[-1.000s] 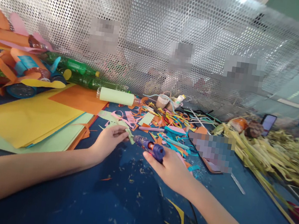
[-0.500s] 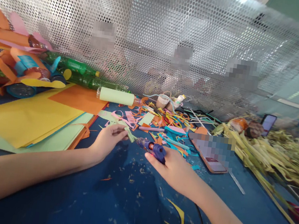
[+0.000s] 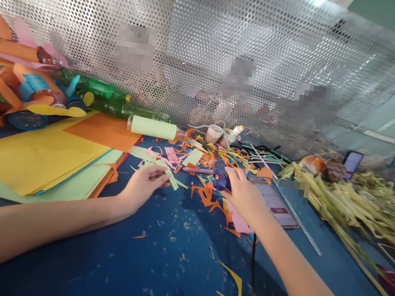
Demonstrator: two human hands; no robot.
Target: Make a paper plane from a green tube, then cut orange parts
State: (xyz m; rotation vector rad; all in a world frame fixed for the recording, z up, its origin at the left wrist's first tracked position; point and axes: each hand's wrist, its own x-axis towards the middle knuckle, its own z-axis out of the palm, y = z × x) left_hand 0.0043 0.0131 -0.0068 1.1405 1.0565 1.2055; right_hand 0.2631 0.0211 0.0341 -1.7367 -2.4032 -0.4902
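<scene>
My left hand [image 3: 147, 182] pinches a folded strip of pale green paper [image 3: 173, 182] just above the blue table [image 3: 164, 271]. My right hand [image 3: 245, 192] is closed around a dark blue glue gun [image 3: 221, 174], whose nozzle points away toward the heap of scraps. A black cord [image 3: 253, 260] trails from under my right wrist toward the front edge. Orange paper scraps [image 3: 208, 196] and a pink piece [image 3: 240, 221] lie beneath and beside that hand. A phone [image 3: 277, 207] lies partly hidden behind my right forearm.
Yellow paper sheets [image 3: 33, 153] are stacked at left, below paper-winged bottles [image 3: 40, 82]. A bottle wrapped in pale green paper [image 3: 154, 127] lies behind my left hand. Dried husks [image 3: 345, 204] spread at right, near a metal strip [image 3: 299, 215]. A perforated silver sheet [image 3: 198, 44] stands behind.
My right hand has carried the glue gun away from the green strip, back and to the right, over the scraps. More orange and pink scraps show near it. My left hand has hardly moved.
</scene>
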